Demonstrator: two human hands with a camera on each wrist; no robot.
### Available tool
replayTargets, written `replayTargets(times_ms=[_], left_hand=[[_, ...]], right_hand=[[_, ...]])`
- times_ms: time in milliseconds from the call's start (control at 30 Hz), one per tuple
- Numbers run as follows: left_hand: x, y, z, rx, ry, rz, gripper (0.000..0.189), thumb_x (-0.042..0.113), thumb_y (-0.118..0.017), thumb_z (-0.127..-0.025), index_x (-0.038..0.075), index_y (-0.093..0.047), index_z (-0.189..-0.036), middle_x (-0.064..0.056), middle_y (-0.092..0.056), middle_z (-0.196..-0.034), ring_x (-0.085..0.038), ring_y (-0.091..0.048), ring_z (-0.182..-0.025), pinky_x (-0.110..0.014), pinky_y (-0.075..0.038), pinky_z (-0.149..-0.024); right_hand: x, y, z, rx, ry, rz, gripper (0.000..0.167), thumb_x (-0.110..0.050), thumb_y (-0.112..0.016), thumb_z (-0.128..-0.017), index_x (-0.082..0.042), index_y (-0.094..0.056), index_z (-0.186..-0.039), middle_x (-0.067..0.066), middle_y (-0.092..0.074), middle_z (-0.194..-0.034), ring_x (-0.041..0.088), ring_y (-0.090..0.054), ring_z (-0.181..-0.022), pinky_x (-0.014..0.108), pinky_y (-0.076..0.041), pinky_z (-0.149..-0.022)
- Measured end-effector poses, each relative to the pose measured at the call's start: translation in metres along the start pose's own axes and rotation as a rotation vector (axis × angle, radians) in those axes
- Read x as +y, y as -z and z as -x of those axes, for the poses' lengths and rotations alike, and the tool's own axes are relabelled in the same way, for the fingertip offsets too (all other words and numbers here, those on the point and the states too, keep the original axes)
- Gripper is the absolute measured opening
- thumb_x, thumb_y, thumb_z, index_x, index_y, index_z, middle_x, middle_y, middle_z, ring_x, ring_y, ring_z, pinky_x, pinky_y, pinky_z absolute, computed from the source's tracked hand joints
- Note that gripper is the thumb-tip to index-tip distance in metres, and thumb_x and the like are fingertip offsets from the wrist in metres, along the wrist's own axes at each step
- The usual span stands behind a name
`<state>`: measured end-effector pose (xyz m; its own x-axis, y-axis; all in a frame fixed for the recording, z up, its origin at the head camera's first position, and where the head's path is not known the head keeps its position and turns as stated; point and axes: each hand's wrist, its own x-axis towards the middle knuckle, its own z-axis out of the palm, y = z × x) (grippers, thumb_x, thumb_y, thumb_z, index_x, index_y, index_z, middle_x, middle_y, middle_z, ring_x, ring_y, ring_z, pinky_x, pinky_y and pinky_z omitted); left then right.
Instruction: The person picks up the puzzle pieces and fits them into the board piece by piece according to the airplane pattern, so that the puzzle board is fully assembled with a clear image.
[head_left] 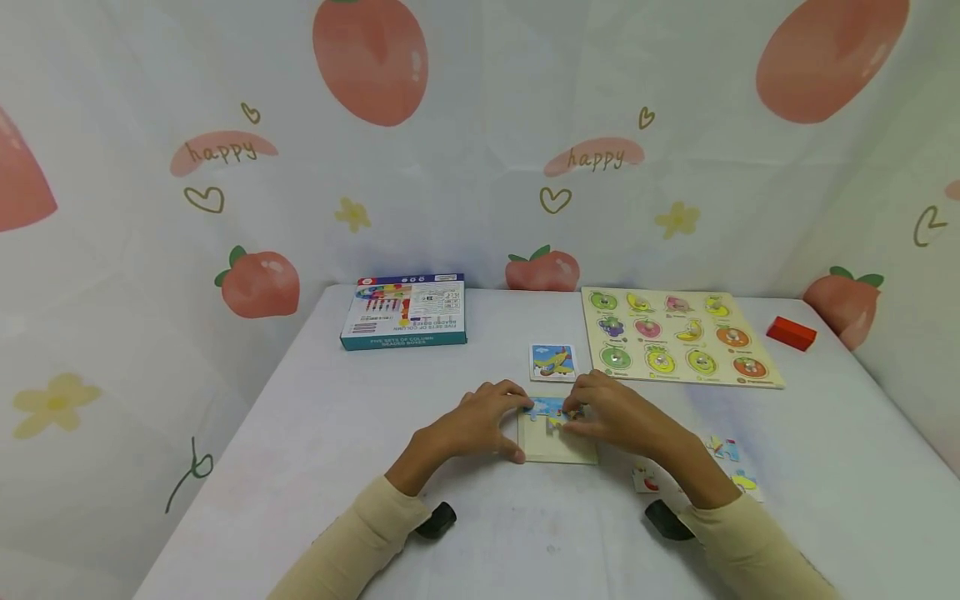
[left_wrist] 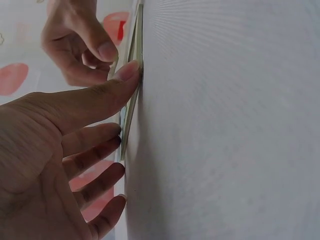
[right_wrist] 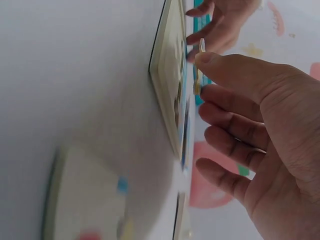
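Observation:
Between its thumb and fingers my left hand (head_left: 480,423) holds the left side of a pale wooden puzzle tray (head_left: 558,452). Blue jigsaw pieces (head_left: 545,406) lie along the tray's far edge. My right hand (head_left: 617,412) is over the tray's right part and pinches a small puzzle piece (right_wrist: 198,72) between thumb and index finger, held above the tray surface. The right wrist view shows this piece edge-on, so its picture is mostly hidden. Just beyond the tray lies a square airplane picture puzzle (head_left: 552,362).
Loose puzzle pieces lie near my right forearm, among them a red-and-white piece (head_left: 647,480) and a blue one (head_left: 722,448). Farther back are a fruit peg board (head_left: 645,367), a red block (head_left: 792,333) and a teal-edged box (head_left: 405,333). A printed cloth hangs behind.

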<state>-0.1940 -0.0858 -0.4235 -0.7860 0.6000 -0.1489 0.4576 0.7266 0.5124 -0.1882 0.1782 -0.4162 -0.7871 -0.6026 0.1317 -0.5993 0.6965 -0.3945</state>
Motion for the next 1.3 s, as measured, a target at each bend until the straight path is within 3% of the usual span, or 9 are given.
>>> replayTargets(times_ms=[300, 700, 1033, 1300], left_hand=[[-0.001, 0.001, 0.001, -0.005, -0.011, 0.010, 0.077, 0.036, -0.093, -0.083, 0.016, -0.060, -0.150, 0.000, -0.052, -0.154, -0.025, -0.046, -0.141, -0.051, -0.038, -0.114], [0.001, 0.003, 0.002, -0.005, -0.005, 0.032, 0.076, 0.036, -0.093, -0.083, 0.015, -0.061, -0.149, -0.001, -0.053, -0.153, -0.026, -0.045, -0.142, -0.052, -0.038, -0.115], [0.000, 0.003, 0.002, -0.008, -0.005, 0.035, 0.075, 0.036, -0.092, -0.084, 0.016, -0.061, -0.149, -0.001, -0.052, -0.153, -0.026, -0.045, -0.142, -0.052, -0.037, -0.115], [-0.001, 0.003, 0.003, -0.005, -0.009, 0.037, 0.075, 0.037, -0.092, -0.083, 0.015, -0.061, -0.148, 0.000, -0.052, -0.152, -0.025, -0.045, -0.141, -0.051, -0.038, -0.114]], right_hand=[[-0.014, -0.009, -0.013, 0.027, 0.085, 0.078, 0.017, -0.026, -0.086, -0.090, -0.012, -0.081, -0.098, -0.006, -0.070, -0.098, 0.016, -0.062, -0.098, 0.036, -0.056, -0.088], [-0.019, -0.019, -0.022, 0.014, 0.094, 0.090, 0.019, -0.024, -0.088, -0.089, -0.011, -0.082, -0.100, -0.005, -0.071, -0.099, 0.018, -0.065, -0.102, 0.038, -0.057, -0.093], [-0.018, -0.016, -0.022, -0.028, 0.045, 0.017, 0.019, -0.023, -0.086, -0.090, -0.011, -0.083, -0.104, -0.006, -0.070, -0.100, 0.017, -0.063, -0.104, 0.039, -0.056, -0.094], [-0.017, -0.020, -0.025, -0.038, 0.057, 0.045, 0.018, -0.023, -0.086, -0.090, -0.011, -0.083, -0.104, -0.005, -0.071, -0.101, 0.018, -0.064, -0.104, 0.039, -0.055, -0.095]])
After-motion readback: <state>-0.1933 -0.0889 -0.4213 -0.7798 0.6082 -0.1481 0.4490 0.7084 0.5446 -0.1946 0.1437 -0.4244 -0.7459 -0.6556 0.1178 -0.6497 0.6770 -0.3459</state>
